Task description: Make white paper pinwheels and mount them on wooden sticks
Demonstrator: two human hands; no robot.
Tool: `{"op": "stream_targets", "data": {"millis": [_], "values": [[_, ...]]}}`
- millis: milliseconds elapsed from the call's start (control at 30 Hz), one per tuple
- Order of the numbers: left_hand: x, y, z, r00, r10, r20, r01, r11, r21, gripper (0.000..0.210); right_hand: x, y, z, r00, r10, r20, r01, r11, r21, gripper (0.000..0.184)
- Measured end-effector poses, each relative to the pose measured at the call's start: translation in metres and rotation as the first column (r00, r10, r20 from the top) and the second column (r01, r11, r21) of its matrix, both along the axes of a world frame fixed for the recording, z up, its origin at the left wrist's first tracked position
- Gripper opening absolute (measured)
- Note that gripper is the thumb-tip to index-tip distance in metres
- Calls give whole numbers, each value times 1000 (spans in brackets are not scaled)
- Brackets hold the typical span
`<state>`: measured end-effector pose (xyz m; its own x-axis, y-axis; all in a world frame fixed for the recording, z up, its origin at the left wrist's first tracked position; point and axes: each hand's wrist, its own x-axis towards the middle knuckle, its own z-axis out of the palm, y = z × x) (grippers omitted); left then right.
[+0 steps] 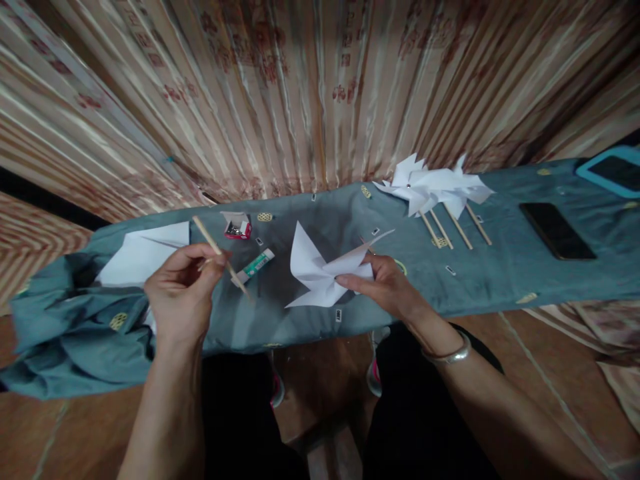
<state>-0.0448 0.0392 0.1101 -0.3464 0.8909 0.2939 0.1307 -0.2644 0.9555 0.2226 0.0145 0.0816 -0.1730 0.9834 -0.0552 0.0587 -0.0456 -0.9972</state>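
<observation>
My left hand [185, 287] pinches a thin wooden stick [205, 233], which slants down to the right above the cloth. Apart from it, my right hand [385, 283] grips a white paper pinwheel [320, 273] near its centre, thumb on top and fingers underneath. Beyond my left hand lie a green and white glue stick [257, 267] and a small open red and white box [237, 227] of shiny metal pieces, too small to name surely. White paper sheets [145, 250] rest on the left, partly behind my left hand.
Several pinwheels [435, 187] on wooden sticks lie together at the back right of the cloth-covered table [490, 280]. A black phone [557, 231] and a blue-framed device [613, 172] lie farther right. A striped curtain [310, 93] hangs along the far edge.
</observation>
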Motion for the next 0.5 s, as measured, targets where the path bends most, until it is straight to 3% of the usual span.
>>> {"op": "stream_targets", "data": {"millis": [133, 233, 300, 400, 500], "values": [[34, 0, -15, 949, -230, 216, 277, 936, -219, 22, 2, -16, 15, 996, 77, 41, -81, 993, 91, 16], [61, -7, -26, 872, -334, 358, 453, 826, -335, 27, 2, -24, 17, 993, 118, -23, -108, 960, 259, 14], [73, -13, -32, 810, -375, 450, 546, 763, -346, 31, 3, -25, 15, 995, 102, -18, -89, 935, 342, 15], [81, -19, -40, 780, -396, 485, 599, 697, -394, 34, 7, -25, 10, 998, 68, 4, -64, 915, 398, 25], [81, -22, -42, 792, -461, 401, 605, 686, -405, 28, 12, -23, 8, 996, 45, 75, -72, 902, 425, 28]]}}
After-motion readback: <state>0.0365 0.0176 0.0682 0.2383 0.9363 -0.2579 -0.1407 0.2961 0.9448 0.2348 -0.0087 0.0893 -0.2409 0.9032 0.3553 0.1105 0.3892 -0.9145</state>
